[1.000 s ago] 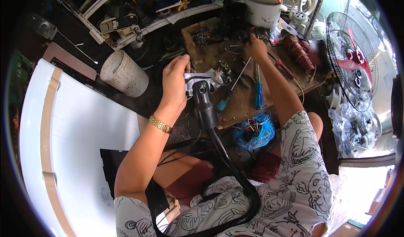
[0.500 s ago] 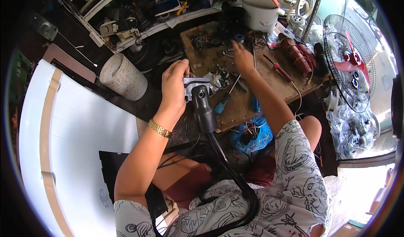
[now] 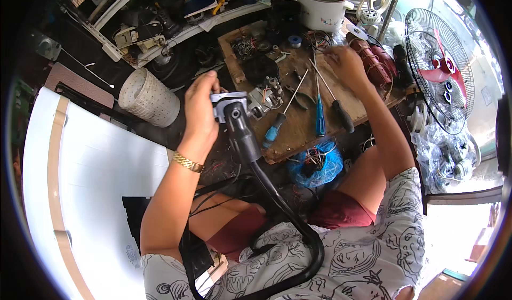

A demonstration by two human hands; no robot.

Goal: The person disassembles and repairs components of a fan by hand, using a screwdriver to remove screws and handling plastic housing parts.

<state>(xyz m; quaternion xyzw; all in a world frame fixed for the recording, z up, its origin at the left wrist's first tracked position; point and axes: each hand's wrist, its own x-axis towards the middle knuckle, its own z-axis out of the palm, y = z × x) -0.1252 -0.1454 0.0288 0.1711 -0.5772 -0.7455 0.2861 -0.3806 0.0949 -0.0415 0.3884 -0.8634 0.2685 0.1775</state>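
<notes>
My left hand [image 3: 200, 105], with a gold watch [image 3: 188, 162] at its wrist, is raised with its fingers curled behind a silver clamp [image 3: 228, 104]. The clamp tops a black curved tube [image 3: 277, 193]; it hides what the fingers hold. Just right of it is a metal part with wires [image 3: 263, 102]. My right hand [image 3: 348, 64] hovers over the workboard's right side, near a red tool [image 3: 370, 60]; its fingers are blurred. Below it lie a dark-handled screwdriver [image 3: 342, 116], a long blue screwdriver [image 3: 320, 120], a short blue screwdriver [image 3: 274, 130] and pliers [image 3: 296, 95].
A wooden workboard [image 3: 288, 144] carries the tools and several small parts. Behind it stands a white pot [image 3: 322, 15]. A fan with red blades [image 3: 442, 64] and plastic bags [image 3: 445, 156] are at right. A blue bag of wires [image 3: 314, 167] sits at the front; a speckled bin [image 3: 149, 95] stands left.
My right hand has moved right across the workboard, uncovering the long blue and dark-handled screwdrivers. The red-handled tool with a cord has gone out of sight beneath that hand and forearm. The view has shifted.
</notes>
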